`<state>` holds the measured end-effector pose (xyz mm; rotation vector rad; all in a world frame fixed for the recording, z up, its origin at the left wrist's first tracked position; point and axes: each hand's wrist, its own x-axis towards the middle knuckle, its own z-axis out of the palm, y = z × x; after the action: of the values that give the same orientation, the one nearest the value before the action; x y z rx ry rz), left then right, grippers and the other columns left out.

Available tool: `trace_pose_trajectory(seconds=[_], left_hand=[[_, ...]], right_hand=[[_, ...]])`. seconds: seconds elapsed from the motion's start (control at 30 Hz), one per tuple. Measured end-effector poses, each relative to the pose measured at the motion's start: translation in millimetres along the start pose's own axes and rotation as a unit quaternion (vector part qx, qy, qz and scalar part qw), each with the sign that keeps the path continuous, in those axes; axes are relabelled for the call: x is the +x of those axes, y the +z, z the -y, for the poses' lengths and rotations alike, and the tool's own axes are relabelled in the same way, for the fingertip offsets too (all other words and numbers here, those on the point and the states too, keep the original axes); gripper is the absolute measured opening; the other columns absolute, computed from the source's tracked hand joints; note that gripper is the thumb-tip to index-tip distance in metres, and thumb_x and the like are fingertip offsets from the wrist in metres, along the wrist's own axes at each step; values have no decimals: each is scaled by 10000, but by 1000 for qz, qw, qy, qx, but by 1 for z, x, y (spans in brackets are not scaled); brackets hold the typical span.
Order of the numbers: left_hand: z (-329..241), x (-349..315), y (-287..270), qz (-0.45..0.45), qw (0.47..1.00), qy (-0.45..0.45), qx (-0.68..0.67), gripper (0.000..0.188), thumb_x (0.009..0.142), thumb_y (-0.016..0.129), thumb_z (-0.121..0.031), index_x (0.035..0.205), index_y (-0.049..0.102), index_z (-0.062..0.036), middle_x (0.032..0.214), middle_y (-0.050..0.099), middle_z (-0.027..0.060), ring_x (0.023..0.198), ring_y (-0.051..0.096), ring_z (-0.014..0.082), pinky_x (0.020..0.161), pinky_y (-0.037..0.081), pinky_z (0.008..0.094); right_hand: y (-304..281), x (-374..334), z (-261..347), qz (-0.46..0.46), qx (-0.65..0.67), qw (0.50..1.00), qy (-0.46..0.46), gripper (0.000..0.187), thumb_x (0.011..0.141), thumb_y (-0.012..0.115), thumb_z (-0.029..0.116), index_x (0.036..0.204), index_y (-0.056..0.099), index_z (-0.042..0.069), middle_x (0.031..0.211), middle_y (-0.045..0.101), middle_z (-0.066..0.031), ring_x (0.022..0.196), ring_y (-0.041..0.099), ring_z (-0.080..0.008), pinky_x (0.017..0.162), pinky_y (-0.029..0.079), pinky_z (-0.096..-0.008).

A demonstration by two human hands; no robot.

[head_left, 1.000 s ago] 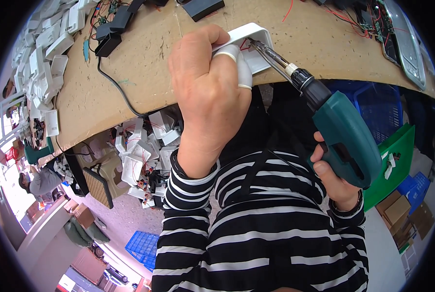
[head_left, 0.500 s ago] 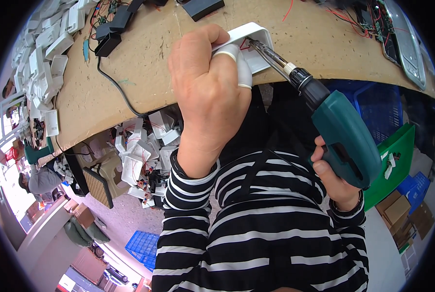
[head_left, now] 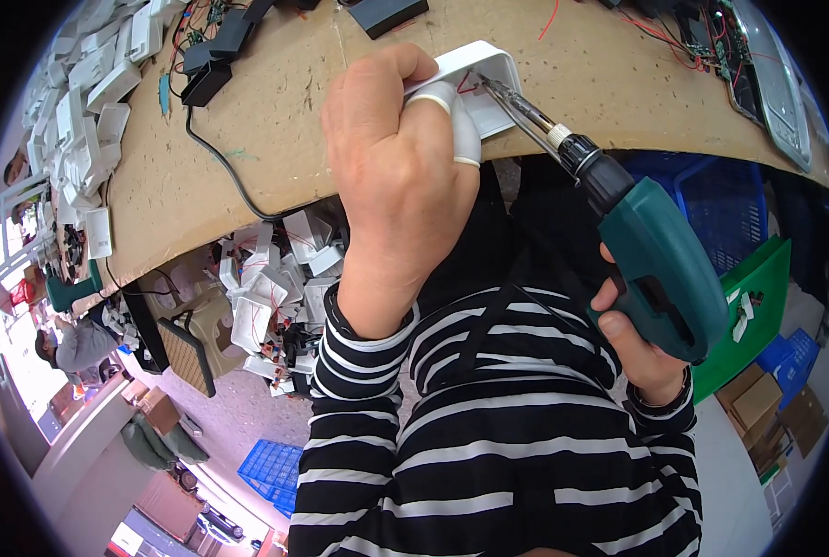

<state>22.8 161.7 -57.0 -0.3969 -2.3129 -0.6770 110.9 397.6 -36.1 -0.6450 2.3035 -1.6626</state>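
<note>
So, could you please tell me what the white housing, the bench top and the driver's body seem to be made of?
White housing: likely moulded plastic, smooth with rounded corners. Bench top: apparently particle board or fibreboard, tan, speckled and matt. Driver's body: probably teal plastic, faintly glossy, with a shiny metal bit.

Brown fibreboard workbench [head_left: 275, 139]; grey floor [head_left: 238, 418], blue crates [head_left: 271, 469], bright window [head_left: 11, 306]

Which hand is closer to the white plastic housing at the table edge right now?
Left. The left hand grips the white plastic housing directly. The right hand is back near the torso, holding the green power screwdriver, whose bit reaches the housing.
</note>
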Motion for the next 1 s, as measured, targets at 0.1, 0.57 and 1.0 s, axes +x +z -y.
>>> trace_pose_trajectory(seconds=[0.1,0.57,1.0], left_hand=[[0,0,0,-2,1000,2,1,129,522,578,43,628,505,52,879,525,122,761,488,268,665,374,356],[1,1,1,-9,1000,6,-1,137,527,580,37,654,532,54,876,524,114,766,489,262,678,375,353],[0,-2,1,-9,1000,7,-5,144,529,588,42,665,545,56,864,529,126,766,495,264,674,387,353]], right_hand=[[0,-1,-2,1,14,1000,-6,592,741,625,-21,1271,365,-52,1173,490,-275,777,572,-192,654,481,-283],[16,15,14,-159,47,984,71,126,645,674,25,757,618,21,667,604,-48,589,576,-165,561,450,-262],[4,-16,0,-62,102,993,-1,646,739,666,73,1279,338,-60,1145,500,-275,750,577,-199,621,489,-276]])
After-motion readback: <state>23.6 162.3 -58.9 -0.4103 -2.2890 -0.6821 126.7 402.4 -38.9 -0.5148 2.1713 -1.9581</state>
